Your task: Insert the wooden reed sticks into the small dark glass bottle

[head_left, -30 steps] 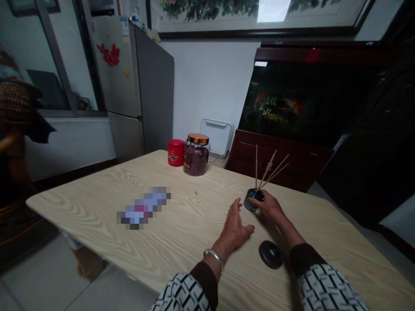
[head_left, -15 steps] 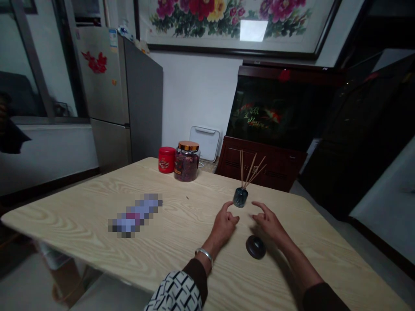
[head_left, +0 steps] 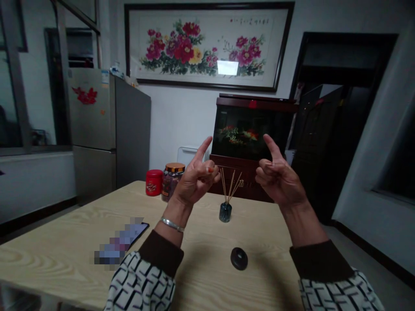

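Observation:
My left hand [head_left: 198, 179] is raised above the table, index finger pointing up and the other fingers curled in. It holds nothing that I can see. Across from it, my right hand [head_left: 282, 181] makes the same shape, also holding nothing visible. Between and beyond the two hands stands a reed diffuser [head_left: 225, 212], a small dark glass bottle with several thin sticks. Nearer to me, a dark round disc with a small centre spot [head_left: 239, 258] lies on the wooden table [head_left: 207, 280]. Neither hand touches these things.
A red lidded jar [head_left: 154, 183] and a clear jar with a copper lid [head_left: 168, 183], partly behind my left hand, stand at the table's far side. A blurred-out phone-like object [head_left: 125, 242] lies at left. Behind are a fridge [head_left: 132, 129] and a fish tank [head_left: 249, 125].
Both hands have risen from near the diffuser bottle and moved apart, their index fingers now pointing up. The view has tilted upward. The diffuser and disc stay on the table.

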### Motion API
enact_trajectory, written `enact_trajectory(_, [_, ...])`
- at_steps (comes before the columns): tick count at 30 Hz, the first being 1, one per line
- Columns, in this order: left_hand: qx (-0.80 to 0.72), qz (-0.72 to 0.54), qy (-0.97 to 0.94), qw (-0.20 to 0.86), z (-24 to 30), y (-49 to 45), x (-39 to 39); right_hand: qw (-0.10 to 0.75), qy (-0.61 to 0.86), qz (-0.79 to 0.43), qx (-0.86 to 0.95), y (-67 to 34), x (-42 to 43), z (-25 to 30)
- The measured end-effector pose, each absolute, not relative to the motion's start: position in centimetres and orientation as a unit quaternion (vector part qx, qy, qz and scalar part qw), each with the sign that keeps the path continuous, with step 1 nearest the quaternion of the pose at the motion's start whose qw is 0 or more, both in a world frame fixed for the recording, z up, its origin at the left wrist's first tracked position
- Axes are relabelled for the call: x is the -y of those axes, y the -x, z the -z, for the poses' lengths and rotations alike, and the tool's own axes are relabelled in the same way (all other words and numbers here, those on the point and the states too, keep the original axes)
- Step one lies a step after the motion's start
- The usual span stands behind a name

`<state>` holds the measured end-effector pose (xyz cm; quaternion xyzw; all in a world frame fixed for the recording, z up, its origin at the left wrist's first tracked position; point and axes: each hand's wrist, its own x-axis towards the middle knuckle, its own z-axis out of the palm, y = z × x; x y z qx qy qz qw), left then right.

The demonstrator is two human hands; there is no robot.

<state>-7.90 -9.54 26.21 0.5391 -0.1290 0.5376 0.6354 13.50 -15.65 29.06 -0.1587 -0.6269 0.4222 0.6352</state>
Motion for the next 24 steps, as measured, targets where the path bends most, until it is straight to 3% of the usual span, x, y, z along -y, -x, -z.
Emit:
enact_trajectory(4, [0.157, -0.535, -0.514, 0.652, -25.5, 7.5, 10.1, 0.650, 0.124, -0.444, 0.604, -13.4, 15.8, -27.8])
enact_trajectory(12, [0.089, -0.520, -0.473, 0.706, -17.4, 5.8, 9.3, 0.683, 0.166, -0.468, 0.536, -13.9, 15.4, -19.5])
enact_trajectory(20, [0.075, -0.518, -0.459, 0.718, -15.7, 5.3, 8.1, 0.685, 0.181, -0.468, 0.529, -14.9, 14.3, -18.2])
enact_trajectory(24, [-0.046, -0.522, -0.456, 0.719, -13.3, 4.7, 5.9, 0.658, 0.297, -0.463, 0.514, -16.6, 11.2, -15.3])
